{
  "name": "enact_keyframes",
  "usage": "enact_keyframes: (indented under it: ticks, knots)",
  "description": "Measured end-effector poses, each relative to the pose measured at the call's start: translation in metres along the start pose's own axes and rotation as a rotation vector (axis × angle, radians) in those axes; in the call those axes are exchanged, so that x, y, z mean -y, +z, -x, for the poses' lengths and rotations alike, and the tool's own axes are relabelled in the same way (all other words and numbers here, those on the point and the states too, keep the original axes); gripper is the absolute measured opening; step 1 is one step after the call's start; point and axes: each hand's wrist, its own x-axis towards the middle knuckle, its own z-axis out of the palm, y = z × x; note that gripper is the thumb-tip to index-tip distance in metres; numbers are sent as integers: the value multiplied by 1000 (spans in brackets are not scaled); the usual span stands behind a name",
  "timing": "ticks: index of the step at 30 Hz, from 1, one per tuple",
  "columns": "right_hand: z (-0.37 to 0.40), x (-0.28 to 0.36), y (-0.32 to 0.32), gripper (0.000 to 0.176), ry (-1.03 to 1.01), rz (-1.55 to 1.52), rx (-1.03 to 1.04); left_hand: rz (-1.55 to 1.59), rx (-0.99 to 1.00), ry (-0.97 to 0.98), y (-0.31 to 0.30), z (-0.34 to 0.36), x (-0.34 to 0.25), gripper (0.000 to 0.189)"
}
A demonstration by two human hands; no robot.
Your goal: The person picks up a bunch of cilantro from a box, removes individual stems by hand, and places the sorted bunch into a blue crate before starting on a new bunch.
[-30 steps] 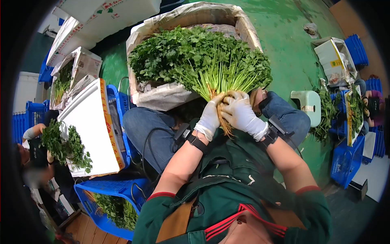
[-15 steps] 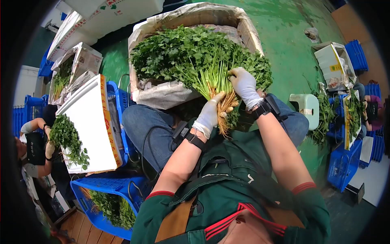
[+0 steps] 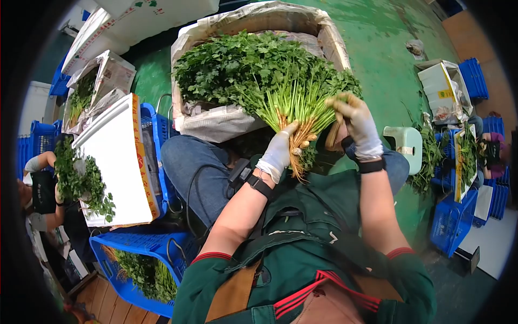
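A bunch of leafy green herbs [image 3: 294, 105] with pale stems and yellowish-brown roots lies over the near edge of a box [image 3: 218, 124] lined with newspaper. My left hand [image 3: 278, 148], in a white glove, is closed round the root end of the bunch. Right of the stems is my right hand [image 3: 357, 121], also gloved, its fingers bent and stained yellowish at the tips. Whether those fingers hold anything is hard to make out. More leafy greens [image 3: 226, 67] fill the box behind.
Left are a white foam lid [image 3: 116, 167] and a blue basket [image 3: 140, 243] holding greens. A co-worker's arm [image 3: 46, 159] is beside more greens at far left. On the right stand a pale green stool [image 3: 408, 148], greens and blue baskets [image 3: 453, 221]; another person [image 3: 493, 148] is beyond.
My right hand has moved off the stems to the right. My left hand keeps its hold on the bunch, whose stems look more fanned out. The co-worker's greens at left have shifted.
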Motion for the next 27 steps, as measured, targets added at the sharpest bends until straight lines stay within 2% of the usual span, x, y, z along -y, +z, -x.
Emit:
enact_keyframes:
  ticks: [2, 4, 5, 6, 8, 10, 11, 12, 14, 15, 16, 17, 18, 20, 23, 24, 26, 27]
  knots:
    - [17, 22, -10, 21, 399, 430, 503, 10, 12, -6, 2, 1, 0, 35]
    - [30, 20, 3, 27, 437, 995, 721, -39, -56, 13, 8, 4, -1, 34]
    - [30, 11, 10, 35, -162, 1308, 631, -38, -62, 15, 6, 2, 1, 32]
    - [25, 12, 14, 40, 250, 1101, 432, -38, -60, 13, 4, 0, 3, 32]
    - [6, -6, 31, 43, 105, 893, 16, -60, -86, 28, 1, -3, 4, 31]
    - [-5, -9, 55, 41, 113, 1195, -115, -74, -66, 16, 1, -3, 2, 30]
    - [-15, -21, 56, 37, 203, 1263, -27, -46, -82, 33, 3, -3, 3, 30]
    - [-22, -39, 56, 33, 181, 1369, -73, -17, -98, 50, 4, -2, 2, 30]
    - [-30, -40, 55, 31, 329, 1332, -60, -33, -67, 44, 1, -2, 0, 30]
    - [-27, -41, 51, 31, 331, 1338, -58, -40, -56, 40, 0, -2, 1, 30]
    - [-22, -42, 44, 30, 297, 1115, -54, -46, -44, 35, -1, -2, 3, 30]
    - [-16, -35, 43, 29, 256, 894, -51, 28, -134, 45, 9, -1, 2, 31]
    - [-2, -27, 42, 23, 171, 556, -46, 34, -132, 47, 10, 0, 1, 31]
    - [20, -7, 32, 19, 200, 249, 45, -15, -93, 48, 9, 3, 0, 33]
    - [57, 3, 18, 17, 208, 180, 40, -36, -79, 46, 7, 1, 0, 32]
    - [65, -1, 11, 17, 208, 184, 39, -33, -76, 47, 6, 1, 0, 32]
    - [73, -26, -6, 19, 278, 547, 211, -29, -34, 49, 8, 3, -1, 32]
    - [74, -45, -17, 22, 229, 1084, 381, -30, -31, 46, 12, 5, 0, 32]
